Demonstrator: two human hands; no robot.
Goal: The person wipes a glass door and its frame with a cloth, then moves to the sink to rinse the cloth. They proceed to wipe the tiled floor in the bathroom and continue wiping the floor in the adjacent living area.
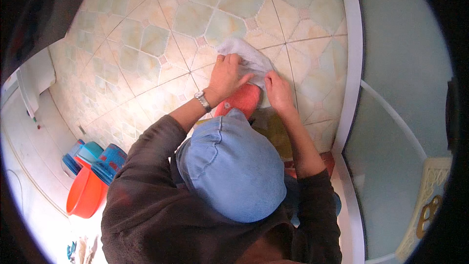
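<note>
A pale grey-white cloth [253, 54] lies bunched on the tiled floor [234, 0] in front of my foot. My left hand [228, 77], with a metal wristwatch [202, 101] at the wrist, presses on its left part with fingers curled into the fabric. On the cloth's right edge, the curled fingers of my right hand [280, 91] grip the fabric. A red slipper [244, 99] shows between my wrists, its toe close against the cloth. My bent knee in blue denim [234, 168] hides the rest of that foot.
A white-framed door [353, 62] with frosted panels runs along the right. At lower left stand an orange-red basin [85, 194], a teal bowl [90, 151] and blue patterned containers [111, 161]. A greenish-brown mat-like piece [273, 130] lies under my right forearm.
</note>
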